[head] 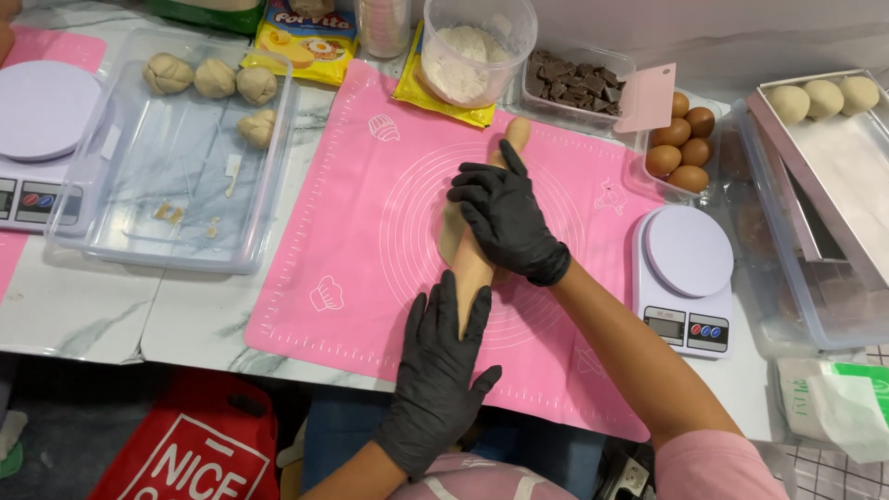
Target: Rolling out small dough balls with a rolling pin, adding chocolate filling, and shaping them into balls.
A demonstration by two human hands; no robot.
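We press our flat, unclenched left hand (pixel 443 356) and right hand (pixel 505 213) onto the wooden rolling pin (pixel 472 264); rigid, smooth, probably light, best palmed near both ends.

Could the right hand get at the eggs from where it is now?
Probably yes. The right hand lies on the rolling pin, and only bare pink mat lies between it and the open tray of eggs; it must let go first.
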